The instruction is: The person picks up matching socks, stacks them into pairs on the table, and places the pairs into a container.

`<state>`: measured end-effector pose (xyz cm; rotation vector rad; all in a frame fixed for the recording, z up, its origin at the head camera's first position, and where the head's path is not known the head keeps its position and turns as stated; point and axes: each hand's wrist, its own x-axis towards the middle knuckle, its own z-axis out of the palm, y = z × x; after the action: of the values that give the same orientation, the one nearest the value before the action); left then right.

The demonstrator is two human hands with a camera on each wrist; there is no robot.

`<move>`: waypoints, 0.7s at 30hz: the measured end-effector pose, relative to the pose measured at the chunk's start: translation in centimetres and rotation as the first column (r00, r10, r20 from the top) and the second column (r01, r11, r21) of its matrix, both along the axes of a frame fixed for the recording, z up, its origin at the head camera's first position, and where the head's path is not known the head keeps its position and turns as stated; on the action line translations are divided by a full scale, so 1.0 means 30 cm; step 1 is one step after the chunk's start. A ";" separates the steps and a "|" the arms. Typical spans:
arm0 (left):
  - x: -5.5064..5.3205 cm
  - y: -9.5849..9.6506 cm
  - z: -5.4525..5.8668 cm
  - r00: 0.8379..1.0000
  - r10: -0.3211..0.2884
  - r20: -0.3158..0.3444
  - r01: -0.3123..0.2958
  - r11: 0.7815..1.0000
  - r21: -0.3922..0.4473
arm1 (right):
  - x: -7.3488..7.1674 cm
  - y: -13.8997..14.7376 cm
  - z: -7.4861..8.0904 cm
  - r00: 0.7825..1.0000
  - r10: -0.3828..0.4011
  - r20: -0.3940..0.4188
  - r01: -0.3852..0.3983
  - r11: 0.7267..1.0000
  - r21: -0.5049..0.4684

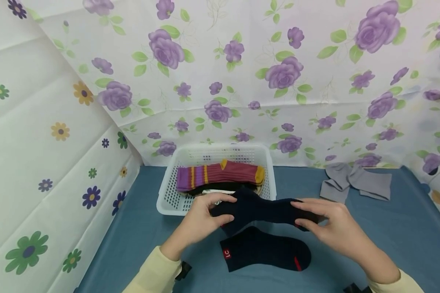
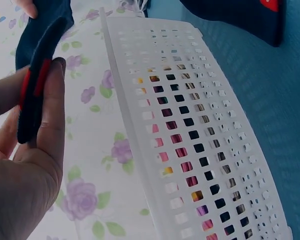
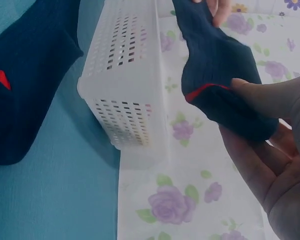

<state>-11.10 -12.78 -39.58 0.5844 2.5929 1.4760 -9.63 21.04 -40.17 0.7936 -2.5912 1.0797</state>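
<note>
A navy sock (image 1: 260,209) with red marks is stretched between both hands, raised above the table. My left hand (image 1: 203,213) pinches its cuff end between thumb and fingers; in the left wrist view a red patch (image 2: 34,82) shows at that grip. The toe end is pinched by my right hand (image 1: 331,224), and the right wrist view shows a red line (image 3: 207,87) across the sock beside the thumb. Below them a matching navy sock (image 1: 265,250) lies flat, its red label to the left and toe to the right.
Behind the hands stands a white perforated basket (image 1: 163,199) holding folded socks, the top pair maroon with purple and yellow stripes (image 1: 220,177). Grey socks (image 1: 370,183) lie at the back right of the blue table (image 1: 132,252). Flowered sheets (image 1: 242,101) enclose the back and sides.
</note>
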 end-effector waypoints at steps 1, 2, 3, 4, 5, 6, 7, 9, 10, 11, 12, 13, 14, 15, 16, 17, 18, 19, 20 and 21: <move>0.003 -0.001 -0.001 1.000 -0.004 -0.010 0.004 1.000 0.005 | 0.003 0.002 0.001 1.000 -0.001 0.006 0.001 1.000 0.004; 0.006 -0.002 -0.003 1.000 -0.005 -0.020 0.005 1.000 0.008 | 0.006 0.004 0.002 1.000 -0.005 0.020 0.005 1.000 0.010; 0.009 -0.001 -0.004 1.000 -0.003 -0.028 0.003 1.000 0.011 | 0.008 0.006 0.003 0.999 -0.012 0.033 0.011 1.000 0.019; 0.014 0.000 -0.005 1.000 0.001 -0.024 -0.001 1.000 0.016 | 0.011 0.007 0.005 0.999 -0.021 0.048 0.019 0.999 0.030; 0.018 0.001 -0.005 1.000 0.010 -0.025 -0.009 1.000 0.014 | 0.012 0.007 0.006 0.997 -0.031 0.064 0.028 0.999 0.040; 0.023 0.003 -0.004 1.000 0.021 -0.022 -0.021 1.000 0.007 | 0.014 0.007 0.007 0.996 -0.042 0.080 0.038 0.998 0.054; 0.028 0.006 -0.003 0.999 0.033 -0.020 -0.033 0.999 -0.001 | 0.014 0.007 0.007 0.994 -0.053 0.099 0.047 0.997 0.064; 0.042 0.013 0.004 0.998 0.059 -0.003 -0.059 0.998 -0.019 | 0.013 0.007 0.006 0.988 -0.070 0.134 0.059 0.995 0.083; 0.052 0.019 0.015 0.998 0.064 0.003 -0.064 0.998 -0.026 | 0.013 0.009 0.004 0.985 -0.078 0.152 0.064 0.994 0.093; 0.062 0.024 0.025 0.998 0.064 0.009 -0.064 0.998 -0.030 | 0.013 0.012 0.000 0.982 -0.089 0.169 0.072 0.992 0.105; 0.073 0.030 0.039 0.998 0.061 0.022 -0.061 0.998 -0.027 | 0.013 0.018 -0.005 0.977 -0.100 0.186 0.079 0.990 0.116; 0.084 0.035 0.047 0.998 0.052 0.031 -0.051 0.998 -0.020 | 0.015 0.025 -0.011 0.973 -0.108 0.204 0.085 0.989 0.122; 0.093 0.037 0.048 0.998 0.044 0.042 -0.043 0.999 -0.016 | 0.017 0.032 -0.018 0.968 -0.115 0.223 0.087 0.988 0.130; 0.098 0.037 0.038 0.998 0.031 0.057 -0.031 1.000 -0.005 | 0.021 0.040 -0.023 0.961 -0.120 0.250 0.088 0.987 0.137; 0.104 0.035 0.022 0.998 0.019 0.060 -0.019 1.000 -0.003 | 0.025 0.046 -0.030 0.953 -0.121 0.278 0.084 0.987 0.140; 0.108 0.031 -0.001 0.998 0.013 0.069 -0.013 1.000 -0.001 | 0.030 0.051 -0.035 0.945 -0.122 0.304 0.081 0.987 0.142; 0.111 0.026 -0.027 0.997 0.008 0.078 -0.008 1.000 0.002 | 0.035 0.055 -0.039 0.936 -0.116 0.332 0.073 0.987 0.140; 0.112 0.021 -0.058 0.996 0.002 0.085 -0.002 1.000 0.001 | 0.039 0.056 -0.042 0.926 -0.112 0.360 0.064 0.988 0.142; 0.114 0.016 -0.086 0.996 0.001 0.094 -0.001 1.000 -0.003 | 0.043 0.055 -0.045 0.915 -0.113 0.386 0.059 0.987 0.150; 0.116 0.013 -0.108 0.995 -0.003 0.100 0.003 1.000 -0.006 | 0.046 0.053 -0.048 0.904 -0.115 0.412 0.054 0.986 0.157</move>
<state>-7.61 -12.39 -42.84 0.4999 2.5188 1.4573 -8.24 22.63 -41.60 0.5096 -3.0589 1.1574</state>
